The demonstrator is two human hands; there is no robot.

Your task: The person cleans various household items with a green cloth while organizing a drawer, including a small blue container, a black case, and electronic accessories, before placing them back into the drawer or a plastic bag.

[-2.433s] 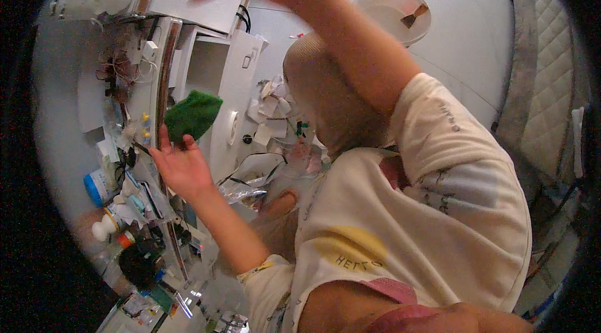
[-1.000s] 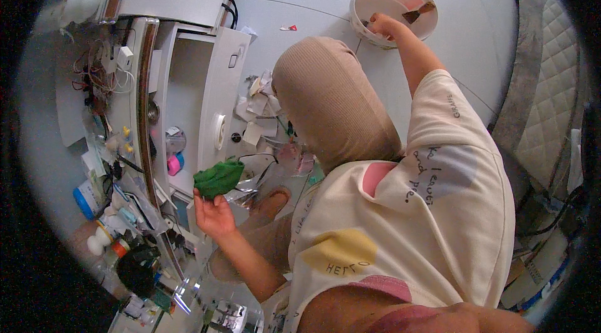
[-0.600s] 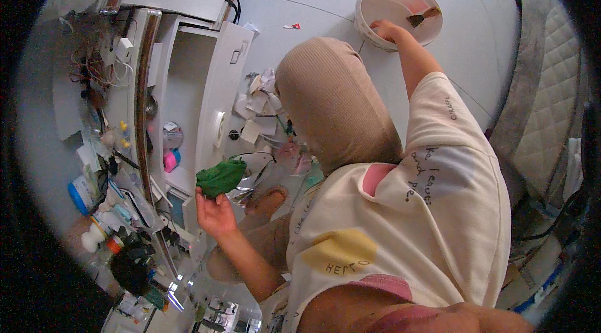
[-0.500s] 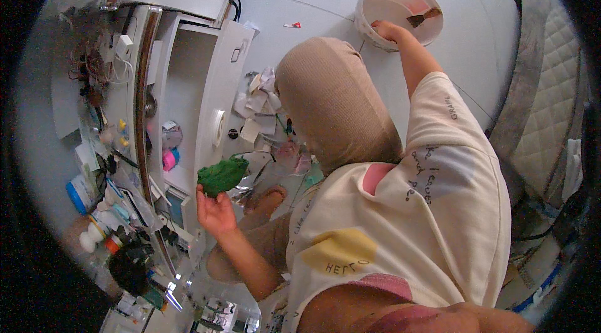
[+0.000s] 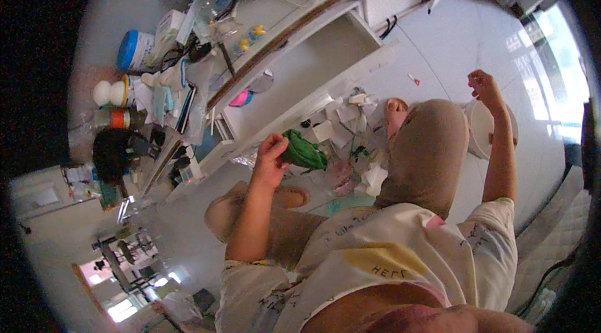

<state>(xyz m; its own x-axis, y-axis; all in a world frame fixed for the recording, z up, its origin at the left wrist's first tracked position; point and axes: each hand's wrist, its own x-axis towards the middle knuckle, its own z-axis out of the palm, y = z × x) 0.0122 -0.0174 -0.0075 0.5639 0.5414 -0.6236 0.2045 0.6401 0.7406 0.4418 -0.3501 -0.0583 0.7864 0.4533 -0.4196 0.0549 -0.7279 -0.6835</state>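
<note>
My left hand (image 5: 270, 159) is closed on the edge of a crumpled green cloth (image 5: 305, 150), holding it up in front of the open drawer. On the right, my right hand (image 5: 484, 90) is raised at the far side of a round white basin (image 5: 479, 131), outside it. Its fingers are curled in, and whatever may be between them is too small to make out. My forearm and knee hide parts of the basin, which stands on the floor.
An open white drawer (image 5: 307, 70) holds a pink and blue round item (image 5: 240, 98). Scraps of paper (image 5: 350, 114) and plastic litter the floor between my legs. A cluttered desktop (image 5: 250, 51) stands at the left. A quilted grey surface (image 5: 554, 208) lies at the right.
My right hand has come out of the basin and up past its rim. My left hand still holds the green cloth, now nearer the floor scraps in view. The whole view has turned.
</note>
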